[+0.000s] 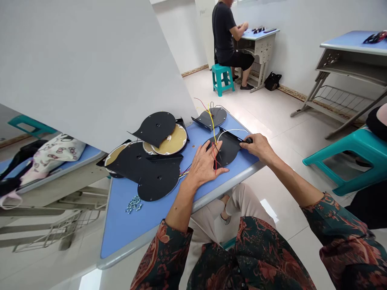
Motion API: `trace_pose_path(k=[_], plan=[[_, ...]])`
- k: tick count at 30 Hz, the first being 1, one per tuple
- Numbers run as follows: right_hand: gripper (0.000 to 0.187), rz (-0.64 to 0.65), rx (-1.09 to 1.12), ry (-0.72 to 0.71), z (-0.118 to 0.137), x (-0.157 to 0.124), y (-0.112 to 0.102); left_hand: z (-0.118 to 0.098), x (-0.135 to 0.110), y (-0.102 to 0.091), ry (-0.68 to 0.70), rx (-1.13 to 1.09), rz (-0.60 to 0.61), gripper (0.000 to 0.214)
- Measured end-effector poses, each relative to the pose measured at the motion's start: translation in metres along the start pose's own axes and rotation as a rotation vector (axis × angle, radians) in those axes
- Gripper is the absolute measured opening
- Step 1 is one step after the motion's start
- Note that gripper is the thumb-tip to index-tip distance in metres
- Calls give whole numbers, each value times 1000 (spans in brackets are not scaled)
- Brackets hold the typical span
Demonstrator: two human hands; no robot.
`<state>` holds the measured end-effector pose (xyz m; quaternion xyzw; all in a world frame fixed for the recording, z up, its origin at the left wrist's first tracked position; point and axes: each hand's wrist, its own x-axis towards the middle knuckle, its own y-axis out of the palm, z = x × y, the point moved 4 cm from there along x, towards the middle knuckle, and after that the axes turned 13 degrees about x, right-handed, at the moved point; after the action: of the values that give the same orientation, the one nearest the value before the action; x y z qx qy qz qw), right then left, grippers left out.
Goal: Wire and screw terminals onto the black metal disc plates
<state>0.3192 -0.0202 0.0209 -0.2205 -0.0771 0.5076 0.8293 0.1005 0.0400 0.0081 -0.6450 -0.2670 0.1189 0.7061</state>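
Note:
A round black plate (229, 152) with a raised edge lies near the right end of the blue desk. Yellow, white and red wires (214, 125) come up from its middle. My left hand (203, 164) rests on the plate's left part, fingers stretched out beside the wires. At the plate's far right corner, my right hand (259, 147) has its thumb and fingers closed on a small dark rounded piece (248, 140). What that piece is cannot be made out, as my fingers partly cover it.
Stacked black plates (157, 128) and gold-coloured discs (173, 141) lie on the desk's left half, near a small pile of screws (134, 204). Another wired plate (215, 117) sits at the back. A white panel (99, 68) rises behind. Someone (225, 34) sits at a farther desk; a green stool (356, 155) stands right.

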Motion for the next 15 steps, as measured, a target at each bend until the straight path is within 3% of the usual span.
trace_pose_path(k=[8,15], plan=[[17,-41,-297,-147,4,-4,1,-2,1,1,11,32,3,107],[24,-42,-428,-133,13,-13,3,-2,1,0,9,25,6,107]])
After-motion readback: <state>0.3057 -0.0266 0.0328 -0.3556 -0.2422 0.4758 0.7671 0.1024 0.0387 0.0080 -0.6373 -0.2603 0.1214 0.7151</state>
